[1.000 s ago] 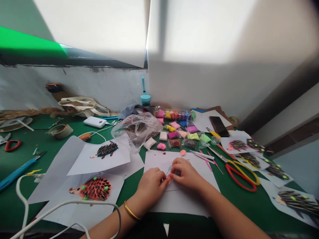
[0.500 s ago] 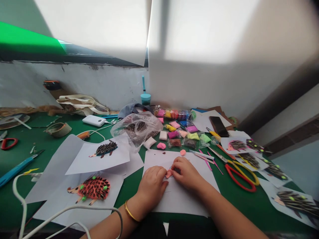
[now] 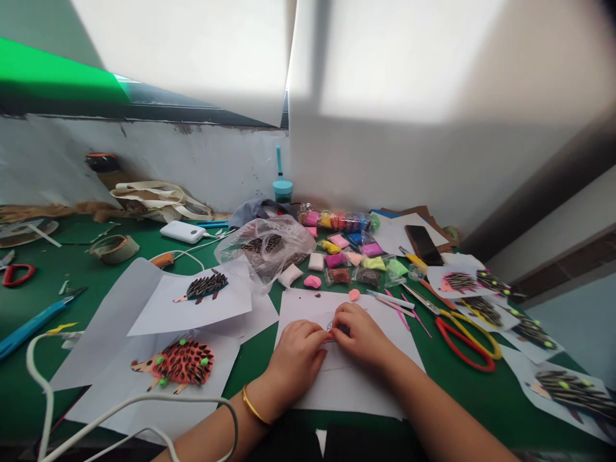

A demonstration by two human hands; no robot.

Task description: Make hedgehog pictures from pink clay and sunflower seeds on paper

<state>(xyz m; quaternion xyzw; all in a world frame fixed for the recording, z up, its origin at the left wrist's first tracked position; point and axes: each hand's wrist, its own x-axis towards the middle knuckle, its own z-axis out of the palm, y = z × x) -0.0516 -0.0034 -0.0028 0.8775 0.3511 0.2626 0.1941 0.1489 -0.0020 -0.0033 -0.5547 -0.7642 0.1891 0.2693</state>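
Observation:
Both hands rest close together on a white sheet of paper [image 3: 356,382] with a faint blue outline drawn on it. My left hand [image 3: 298,359], a gold bangle on its wrist, has its fingers curled down onto the sheet. My right hand [image 3: 360,333] is curled too, its fingertips pinched against those of the left. What they press is hidden by the fingers. Two small pink clay lumps [image 3: 312,281] lie just beyond the sheet.
Finished hedgehog pictures lie left [image 3: 180,362] and right [image 3: 481,308]. Packets of coloured clay [image 3: 359,260], a plastic bag of seeds [image 3: 267,247], red-and-yellow scissors [image 3: 464,333], a phone [image 3: 423,244], a power bank [image 3: 183,232] and a white cable [image 3: 120,404] lie on the green table.
The small pink piece seen between the fingertips half a second ago is now covered by them. The hands have stayed on the same spot of the sheet.

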